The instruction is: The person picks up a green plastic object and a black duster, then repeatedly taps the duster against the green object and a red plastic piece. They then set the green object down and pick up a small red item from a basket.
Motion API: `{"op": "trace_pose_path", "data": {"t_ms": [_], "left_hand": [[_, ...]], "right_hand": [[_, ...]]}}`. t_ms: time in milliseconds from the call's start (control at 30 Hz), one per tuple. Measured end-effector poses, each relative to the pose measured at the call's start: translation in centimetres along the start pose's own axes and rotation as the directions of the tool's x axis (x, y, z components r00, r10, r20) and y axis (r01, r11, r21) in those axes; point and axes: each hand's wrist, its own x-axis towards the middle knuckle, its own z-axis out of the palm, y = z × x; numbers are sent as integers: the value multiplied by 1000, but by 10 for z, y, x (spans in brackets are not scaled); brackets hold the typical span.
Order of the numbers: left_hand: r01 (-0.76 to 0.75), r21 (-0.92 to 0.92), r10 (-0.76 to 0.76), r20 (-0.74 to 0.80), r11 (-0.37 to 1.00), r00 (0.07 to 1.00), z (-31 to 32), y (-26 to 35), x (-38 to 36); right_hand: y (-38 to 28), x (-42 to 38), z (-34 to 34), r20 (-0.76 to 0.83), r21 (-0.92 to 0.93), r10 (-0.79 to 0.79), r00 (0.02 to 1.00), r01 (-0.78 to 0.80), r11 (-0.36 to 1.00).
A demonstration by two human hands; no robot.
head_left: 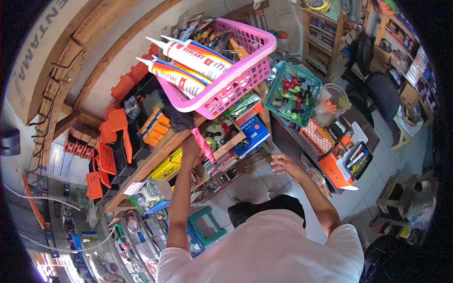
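My left hand (190,147) reaches to the edge of a wooden shelf and is closed on a duster. Its dark bristles (180,120) lie toward the shelf, and its pink handle (204,145) points down past my fingers, which are partly hidden. Just above hangs or stands a pink plastic basket (212,101) holding sealant tubes (198,59) with white nozzles and other packed items. My right hand (285,166) is held out over the floor, fingers apart and with nothing in it, below a blue 3M box (252,137).
Orange bins (107,158) and small orange-yellow boxes (155,127) line the shelf at left. A green basket (292,94) of red and green parts, a clear tub (330,106) and an orange box (337,165) stand at right. A green stool (207,226) is below.
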Motion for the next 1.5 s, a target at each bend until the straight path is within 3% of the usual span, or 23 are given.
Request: {"op": "trace_pose_path", "data": {"t_ms": [33, 100, 133, 367, 500, 567, 600, 667, 700, 767, 800, 867, 967, 1100, 1167, 1200, 1267, 1300, 1367, 1400, 1433, 1500], "left_hand": [[-129, -26, 130, 53, 991, 990, 16, -12, 15], [-314, -229, 260, -237, 921, 936, 80, -53, 47], [-352, -233, 302, -225, 907, 927, 82, -48, 52], [-386, -150, 390, -4, 910, 921, 65, 6, 75], [-387, -151, 394, 22, 910, 919, 59, 0, 76], [-392, -147, 401, 41, 908, 915, 58, 13, 80], [-394, -159, 402, 20, 905, 915, 61, 4, 76], [-407, -152, 416, 31, 901, 909, 61, 13, 70], [-411, -156, 420, 25, 898, 907, 60, 13, 63], [-416, -166, 421, -8, 894, 907, 60, 6, 50], [-421, -168, 424, -21, 891, 905, 56, 9, 46], [-429, -151, 427, -50, 891, 903, 50, 12, 33], [-464, -88, 451, -135, 881, 882, 22, 28, 2], [-512, -1, 497, -237, 859, 835, -18, 50, -42], [-378, -107, 336, -285, 920, 898, -27, 56, -67], [-377, -108, 335, -283, 920, 898, -29, 58, -77], [-218, -93, 203, -146, 971, 968, -33, 60, -95], [-217, -93, 202, -147, 972, 968, -36, 65, -105], [-176, -255, 135, -170, 951, 976, -36, 75, -125], [-278, -266, 218, -234, 923, 948, -23, 72, -132], [-273, -268, 214, -231, 924, 949, -13, 73, -137], [-232, -546, 226, -79, 805, 971, 5, 82, -148]], "right_hand": [[2, -4, -6, -22, -24, -22, 1000, 22, 999], [4, -4, -17, -37, -33, -44, 998, 43, 999], [4, -5, -20, -40, -43, -63, 997, 61, 997], [-24, 6, -34, -83, -74, -126, 989, 120, 990], [-29, 45, -64, -211, -19, -226, 951, 228, 974], [-16, 86, -100, -423, -304, -527, 737, 432, 849], [-28, 90, -105, -425, -305, -526, 737, 431, 850], [-55, 93, -110, -551, -702, -693, 466, 190, 686], [-62, 99, -118, -552, -702, -692, 465, 188, 687], [-69, 111, -133, -468, -824, -634, 616, -45, 565], [-73, 119, -137, -466, -825, -633, 618, -45, 564], [-79, 133, -142, -420, -906, -556, 717, -297, 302], [-89, 140, -138, -453, -890, -421, 785, -371, 267], [-84, 157, -139, -470, -883, -499, 728, -392, 259], [-81, 165, -143, -443, -896, -520, 730, -383, 226], [-82, 164, -143, -444, -896, -518, 731, -383, 226], [-89, 158, -140, -444, -896, -487, 752, -376, 236], [-88, 156, -141, -443, -897, -488, 752, -375, 235], [-85, 152, -149, -338, -941, -589, 734, -274, 198], [-85, 148, -150, -335, -942, -587, 737, -272, 196], [-88, 141, -149, -307, -951, -636, 708, -197, 239], [-95, 126, -147, -280, -954, -682, 676, -119, 274]]}}
